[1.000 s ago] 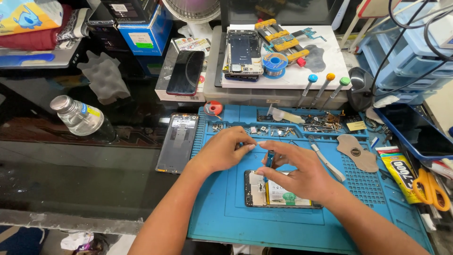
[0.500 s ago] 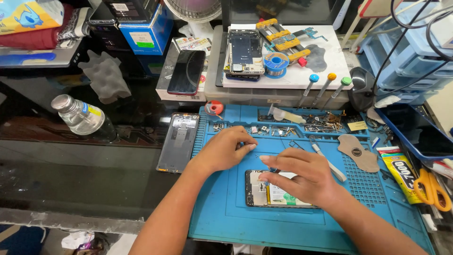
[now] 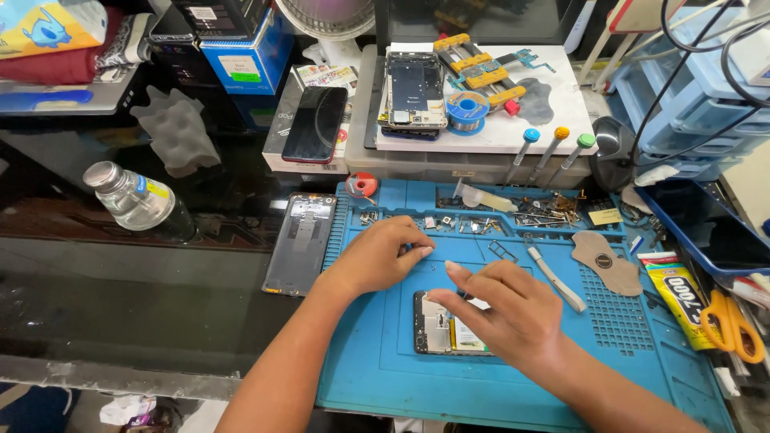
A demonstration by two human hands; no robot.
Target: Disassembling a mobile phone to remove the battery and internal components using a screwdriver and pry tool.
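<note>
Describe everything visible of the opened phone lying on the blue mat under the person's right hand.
The opened phone lies flat on the blue mat, back cover off, long side running left to right. Its left end shows a silvery metal shield and circuit parts; beside that sits a pale battery area with yellow-green edging. The right hand rests over its right portion, hiding that end, fingers reaching across the top edge. The left hand rests apart, on the mat above it.

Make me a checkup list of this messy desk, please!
Surface: blue mat on a dark glass desk.
Job's things: opened phone on the mat, under the right hand.
Clutter: screwdrivers, glue tube, orange scissors, bottle, back cover.
Grips: left hand rests on the mat; right hand's fingers on the phone.
Cables: black ones, upper right.
Surroundings: blue drawers, fan.
</note>
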